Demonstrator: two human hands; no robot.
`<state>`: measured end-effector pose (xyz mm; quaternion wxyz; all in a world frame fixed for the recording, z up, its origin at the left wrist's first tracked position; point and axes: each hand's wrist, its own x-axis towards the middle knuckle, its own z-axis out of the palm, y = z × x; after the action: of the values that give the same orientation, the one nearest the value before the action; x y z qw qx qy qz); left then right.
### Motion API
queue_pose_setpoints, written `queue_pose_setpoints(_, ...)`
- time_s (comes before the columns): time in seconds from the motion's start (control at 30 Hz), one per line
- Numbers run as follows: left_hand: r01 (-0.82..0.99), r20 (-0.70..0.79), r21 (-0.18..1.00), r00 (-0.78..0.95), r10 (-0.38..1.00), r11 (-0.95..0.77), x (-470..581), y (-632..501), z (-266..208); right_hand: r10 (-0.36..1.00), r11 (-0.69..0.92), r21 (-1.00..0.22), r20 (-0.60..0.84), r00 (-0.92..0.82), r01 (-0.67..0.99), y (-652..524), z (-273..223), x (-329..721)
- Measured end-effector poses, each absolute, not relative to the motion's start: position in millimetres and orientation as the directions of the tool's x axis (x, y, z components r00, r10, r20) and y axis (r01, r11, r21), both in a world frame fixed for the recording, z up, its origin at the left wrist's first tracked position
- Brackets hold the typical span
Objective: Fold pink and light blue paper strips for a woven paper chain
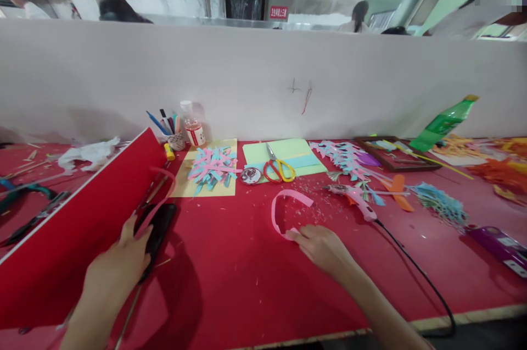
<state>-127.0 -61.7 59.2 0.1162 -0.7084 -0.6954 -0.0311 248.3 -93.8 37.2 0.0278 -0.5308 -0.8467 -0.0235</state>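
Observation:
Between the thumb and fingers of my right hand [323, 245] is the end of a curled pink paper strip [274, 212], its loop rising above the red table. My left hand [117, 262] reaches over a black phone [162, 223] at the left. A second pink paper strip [168, 188] arches up from its fingers, which look closed on it. Right of my right hand lies a pink glue gun [358, 199] with a black cord. Scissors [280, 168] with red and yellow handles rest on pale green paper [304, 146] beyond the hands.
A red board [90, 223] stands at a slant on the left. Pink and blue paper strips [214, 168] are heaped on yellow paper. At the back stand a pen cup [177, 141] and a clear bottle [194, 127]; a green bottle [444, 122] leans at right. A low partition [247, 75] closes the back.

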Motion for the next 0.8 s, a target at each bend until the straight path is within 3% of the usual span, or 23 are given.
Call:
queue_pose_setpoints(0.03, 0.981, 0.187, -0.174, 0.117, 0.975, -0.084, -115.4, -65.3, 61.1, 0.888, 0.447, 0.021, 0.104, -0.447, 0.894, -95.6, 36.5, 249.4)
queue_pose_setpoints(0.1, 0.944, 0.21, -0.165, 0.318, 0.924, -0.288, -81.9, -71.4, 65.9, 0.869, 0.468, 0.043, 0.159, -0.469, 0.883, -98.7, 35.9, 249.6)
queue_pose_setpoints(0.2, 0.743, 0.134, 0.049, 0.657, 0.742, -0.667, -20.0, -75.2, 71.7, 0.822, 0.531, 0.052, 0.209, -0.529, 0.846, -100.8, 39.9, 244.6)
queue_pose_setpoints(0.27, 0.613, 0.108, 0.214, 0.759, 0.642, -0.76, 14.4, -73.3, 72.3, 0.8, 0.566, 0.025, 0.225, -0.556, 0.824, -100.5, 46.0, 240.6)
queue_pose_setpoints(0.37, 0.565, 0.077, 0.376, 0.771, 0.632, -0.735, 41.7, -67.0, 68.7, 0.801, 0.583, -0.092, 0.237, -0.55, 0.808, -99.6, 56.8, 239.0)
queue_pose_setpoints(0.53, 0.503, 0.105, 0.561, 0.744, 0.66, -0.657, 47.1, -61.5, 59.0, 0.856, 0.513, -0.401, 0.31, -0.414, 0.759, -99.7, 68.9, 240.2)
queue_pose_setpoints(0.73, 0.216, 0.197, 0.879, 0.65, 0.734, -0.426, 45.6, -55.6, 55.8, 0.853, 0.47, -0.585, 0.493, -0.171, 0.661, -93.1, 71.4, 228.2)
queue_pose_setpoints(0.8, 0.076, 0.182, 0.946, 0.679, 0.712, -0.315, 40.1, -54.1, 57.6, 0.854, 0.495, -0.596, 0.467, -0.227, 0.632, -91.8, 66.8, 224.7)
